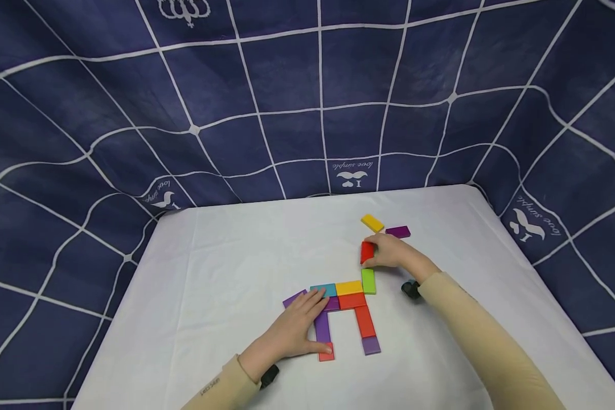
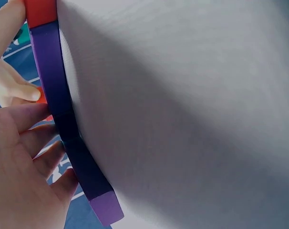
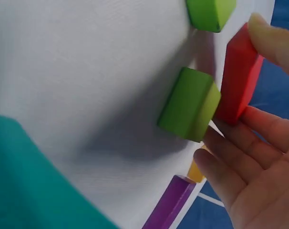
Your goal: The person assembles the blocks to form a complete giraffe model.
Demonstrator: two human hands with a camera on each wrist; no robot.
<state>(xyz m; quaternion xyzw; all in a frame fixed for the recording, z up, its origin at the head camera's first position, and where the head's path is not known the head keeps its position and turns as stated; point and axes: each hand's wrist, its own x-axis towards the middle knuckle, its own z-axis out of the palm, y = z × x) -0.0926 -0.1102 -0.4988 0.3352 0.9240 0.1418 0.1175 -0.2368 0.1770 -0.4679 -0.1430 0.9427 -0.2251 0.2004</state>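
Note:
My right hand (image 1: 389, 251) pinches a red block (image 1: 367, 253) between thumb and fingertips, just beyond a lime green block (image 1: 368, 281). A second green block (image 3: 190, 104) lies beside the red one, mostly hidden by this hand in the head view. My left hand (image 1: 293, 328) rests with its fingers spread over flat blocks: fingertips on a blue block (image 1: 330, 290) and a purple block (image 1: 332, 304), thumb on a red block (image 1: 326, 353) at the near end. Under its palm side runs a long purple block (image 1: 322, 327).
A yellow block (image 1: 372, 222) and a dark purple block (image 1: 397, 232) lie beyond my right hand. The joined blocks include an orange-yellow block (image 1: 349, 288) and a violet block (image 1: 371, 345). A teal object (image 3: 35, 181) looms close in the right wrist view. White cloth (image 1: 225, 267) covers the table.

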